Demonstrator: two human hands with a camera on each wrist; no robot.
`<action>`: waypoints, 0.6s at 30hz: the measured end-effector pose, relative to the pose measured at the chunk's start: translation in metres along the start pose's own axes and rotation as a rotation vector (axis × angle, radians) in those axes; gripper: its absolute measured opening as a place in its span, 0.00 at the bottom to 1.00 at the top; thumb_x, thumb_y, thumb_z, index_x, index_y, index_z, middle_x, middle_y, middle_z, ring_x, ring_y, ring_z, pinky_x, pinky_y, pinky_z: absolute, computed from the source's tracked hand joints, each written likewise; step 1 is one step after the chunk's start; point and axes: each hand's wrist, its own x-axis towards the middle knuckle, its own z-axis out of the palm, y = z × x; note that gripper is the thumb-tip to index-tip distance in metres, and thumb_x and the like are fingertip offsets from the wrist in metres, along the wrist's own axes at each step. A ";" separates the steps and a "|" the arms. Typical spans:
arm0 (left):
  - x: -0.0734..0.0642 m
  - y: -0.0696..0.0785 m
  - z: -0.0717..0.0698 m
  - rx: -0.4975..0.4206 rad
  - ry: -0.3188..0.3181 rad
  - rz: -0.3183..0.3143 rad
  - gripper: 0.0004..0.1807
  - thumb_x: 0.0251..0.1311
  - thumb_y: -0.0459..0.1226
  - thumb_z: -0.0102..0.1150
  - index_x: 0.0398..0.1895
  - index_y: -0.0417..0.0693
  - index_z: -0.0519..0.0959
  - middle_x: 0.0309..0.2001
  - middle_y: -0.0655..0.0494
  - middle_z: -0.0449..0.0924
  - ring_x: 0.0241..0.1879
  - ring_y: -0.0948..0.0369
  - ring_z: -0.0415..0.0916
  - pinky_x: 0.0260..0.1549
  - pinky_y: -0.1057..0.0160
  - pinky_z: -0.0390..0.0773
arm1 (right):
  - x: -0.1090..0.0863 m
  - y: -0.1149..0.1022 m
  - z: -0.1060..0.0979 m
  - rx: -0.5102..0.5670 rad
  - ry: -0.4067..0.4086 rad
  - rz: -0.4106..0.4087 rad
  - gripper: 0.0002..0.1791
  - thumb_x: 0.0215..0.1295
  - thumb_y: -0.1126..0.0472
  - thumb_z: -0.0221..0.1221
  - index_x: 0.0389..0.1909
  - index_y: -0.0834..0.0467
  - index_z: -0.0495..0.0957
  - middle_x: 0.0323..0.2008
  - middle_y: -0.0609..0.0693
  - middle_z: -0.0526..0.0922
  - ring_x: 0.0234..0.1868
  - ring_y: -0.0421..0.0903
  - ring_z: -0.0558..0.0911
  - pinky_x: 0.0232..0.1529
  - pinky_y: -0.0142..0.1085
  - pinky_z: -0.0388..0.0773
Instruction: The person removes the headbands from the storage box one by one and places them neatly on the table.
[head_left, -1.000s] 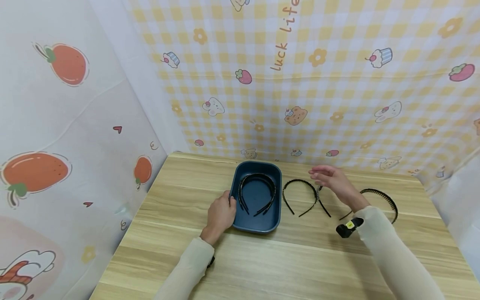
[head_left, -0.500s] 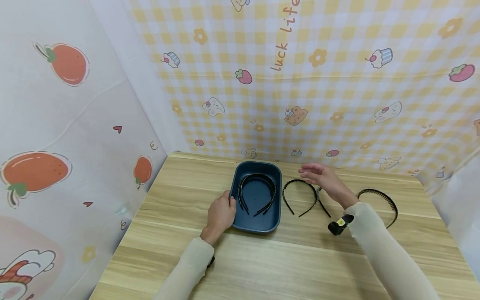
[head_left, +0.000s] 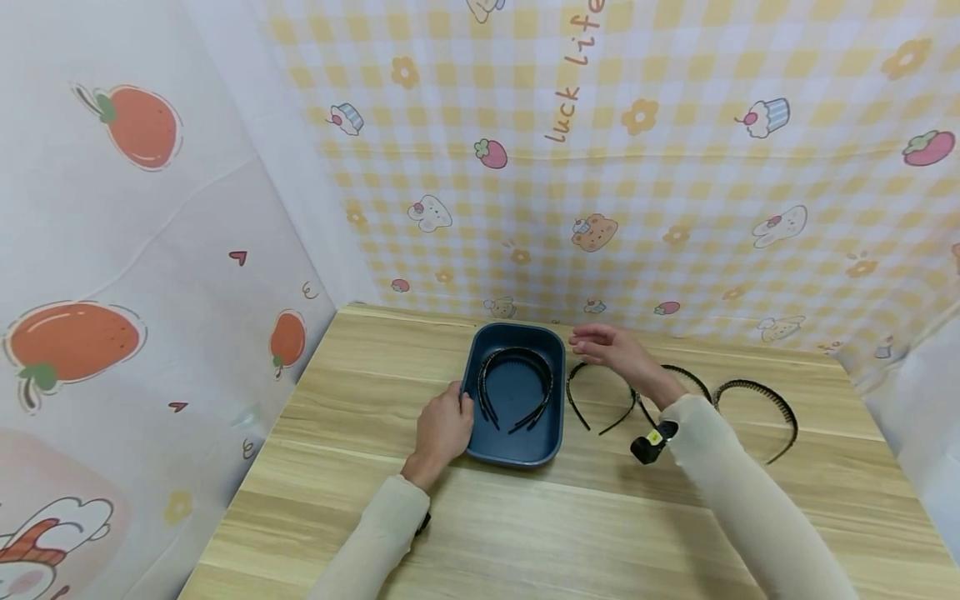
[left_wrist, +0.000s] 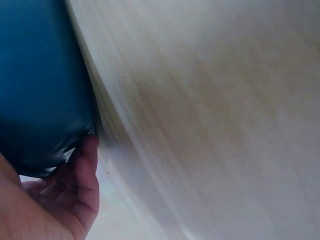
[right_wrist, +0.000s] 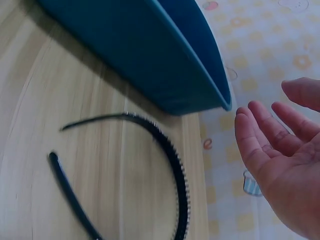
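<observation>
My left hand (head_left: pixel 444 423) grips the left wall of a dark blue plastic bin (head_left: pixel 517 457). In the left wrist view its curled fingers (left_wrist: pixel 86 187) lie against the bin's outside. Several black headbands (head_left: pixel 483 392) lie nested inside the bin. My right hand (head_left: pixel 618 357) holds nothing and hovers just right of the bin, fingers extended and slightly bent. Below it a toothed black headband (right_wrist: pixel 179 185) lies on the table, its far arc partly hidden in the head view. Two more black headbands lie farther right, a middle one (head_left: pixel 693 380) and an outer one (head_left: pixel 786 411).
The wood-grain table (head_left: pixel 570 533) ends at a yellow checked cloth backdrop (head_left: pixel 540 192) close behind the bin. A white printed cloth (head_left: pixel 195 333) hangs along the left side. The bin's wall stands well above the tabletop.
My right hand has moved left, from above the middle headband to above the one beside the bin, uncovering more of the headbands on the right. My left hand and the bin stay put.
</observation>
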 end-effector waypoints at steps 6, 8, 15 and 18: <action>0.000 -0.001 0.001 -0.004 0.011 0.003 0.18 0.73 0.40 0.45 0.57 0.44 0.78 0.28 0.52 0.82 0.23 0.58 0.75 0.23 0.56 0.74 | 0.010 -0.008 0.015 -0.005 -0.015 -0.006 0.25 0.76 0.64 0.50 0.69 0.71 0.62 0.65 0.68 0.70 0.65 0.61 0.72 0.66 0.53 0.67; 0.000 -0.001 0.001 -0.002 0.009 0.000 0.18 0.73 0.40 0.45 0.58 0.44 0.78 0.28 0.52 0.82 0.23 0.58 0.75 0.23 0.57 0.74 | 0.014 -0.008 0.018 -0.012 -0.028 -0.013 0.24 0.76 0.65 0.49 0.69 0.71 0.62 0.65 0.69 0.70 0.65 0.62 0.72 0.66 0.52 0.67; 0.001 -0.001 0.002 0.001 0.007 0.003 0.17 0.73 0.40 0.45 0.58 0.44 0.78 0.31 0.51 0.83 0.26 0.57 0.77 0.25 0.56 0.76 | 0.019 -0.017 0.026 -0.048 -0.046 -0.008 0.23 0.76 0.66 0.48 0.68 0.71 0.63 0.66 0.69 0.69 0.65 0.62 0.71 0.66 0.49 0.68; 0.000 -0.002 0.002 0.004 0.013 0.005 0.17 0.73 0.40 0.45 0.57 0.44 0.78 0.31 0.51 0.83 0.26 0.57 0.77 0.25 0.55 0.76 | 0.023 -0.017 0.028 -0.045 -0.046 0.003 0.23 0.77 0.66 0.48 0.68 0.70 0.63 0.66 0.68 0.69 0.65 0.61 0.71 0.66 0.48 0.68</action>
